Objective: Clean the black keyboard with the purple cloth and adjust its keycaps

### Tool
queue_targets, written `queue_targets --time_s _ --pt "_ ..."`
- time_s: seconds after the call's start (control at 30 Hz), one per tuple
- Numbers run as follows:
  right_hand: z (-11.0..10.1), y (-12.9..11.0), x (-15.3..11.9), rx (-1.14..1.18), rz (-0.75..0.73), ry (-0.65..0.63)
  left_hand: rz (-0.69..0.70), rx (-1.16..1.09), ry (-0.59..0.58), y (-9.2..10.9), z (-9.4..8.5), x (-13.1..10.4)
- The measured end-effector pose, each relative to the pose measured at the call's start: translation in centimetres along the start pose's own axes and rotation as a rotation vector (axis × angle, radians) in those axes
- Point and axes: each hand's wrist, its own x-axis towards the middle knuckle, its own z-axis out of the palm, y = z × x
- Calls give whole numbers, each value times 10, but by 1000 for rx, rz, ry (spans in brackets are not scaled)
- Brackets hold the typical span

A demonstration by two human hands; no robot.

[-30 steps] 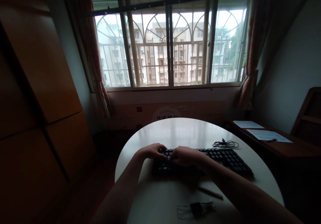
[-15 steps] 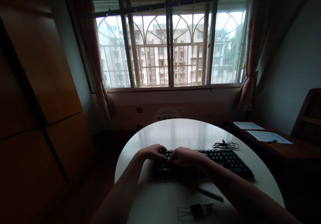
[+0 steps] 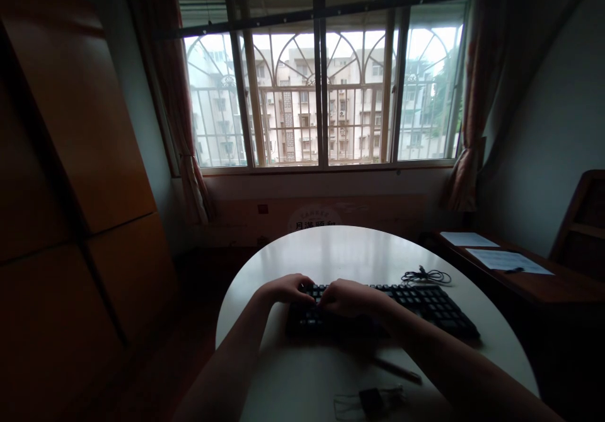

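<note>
A black keyboard (image 3: 437, 308) lies across the round white table (image 3: 278, 378). My left hand (image 3: 290, 288) rests at its left end, thumb and fingers curved apart around the upper left keys, holding nothing that shows. Just right of it, my right hand (image 3: 350, 297) is closed over the keys, its fingertips pressed together; whatever they grip is too small and dark to make out. Nearer to me lie a thin dark stick-like tool (image 3: 399, 370) and a small black object with wire loops (image 3: 371, 402).
A coiled black cable (image 3: 426, 276) sits behind the keyboard on the right. Beyond the table at the right, papers (image 3: 508, 261) and a dark pen-like item lie on a brown wooden surface (image 3: 567, 288). A wooden cabinet (image 3: 118, 220) stands at the left.
The view has shifted very slightly. My right hand has moved a little to the right over the keys, while my left hand has stayed nearly in place.
</note>
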Motion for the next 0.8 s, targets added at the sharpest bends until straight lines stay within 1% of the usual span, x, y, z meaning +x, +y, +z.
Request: queue_targets --time_s 0.23,0.6,0.8 --pt "-1 -1 -1 25 -9 -5 -22 8 14 2 0 -1" --pt "0 1 0 27 13 -25 -52 41 0 7 -2 -2" --pt "1 2 1 36 8 -14 -34 23 13 5 -1 -2"
